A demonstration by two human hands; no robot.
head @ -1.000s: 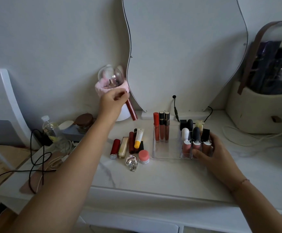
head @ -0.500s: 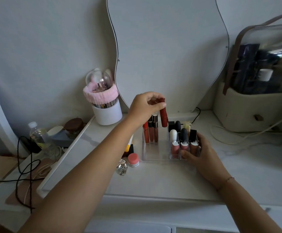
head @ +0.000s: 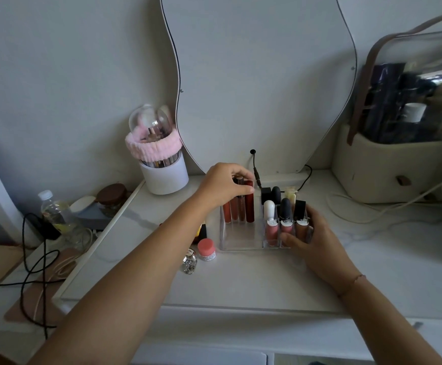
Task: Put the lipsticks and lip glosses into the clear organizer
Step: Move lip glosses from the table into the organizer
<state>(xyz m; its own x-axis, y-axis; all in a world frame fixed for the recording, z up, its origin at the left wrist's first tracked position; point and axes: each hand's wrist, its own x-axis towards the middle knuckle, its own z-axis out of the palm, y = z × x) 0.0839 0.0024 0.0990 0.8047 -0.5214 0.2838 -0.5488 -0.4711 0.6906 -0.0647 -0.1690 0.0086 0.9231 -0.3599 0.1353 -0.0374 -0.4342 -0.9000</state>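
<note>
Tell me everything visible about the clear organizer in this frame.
The clear organizer is a see-through, plastic-looking tray with upright dividers, standing level on the white vanity top. Its wide left section holds four tall tubes along the back; its small right cells hold upright glosses and lipsticks. The right hand holds its front right corner; the left hand grips the dark red tube standing in it.

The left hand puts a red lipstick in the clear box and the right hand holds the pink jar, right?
No. The head view shows the right hand holding the clear organizer; the pink jar sits untouched beside it. The left hand does hold the red lipstick.
</note>
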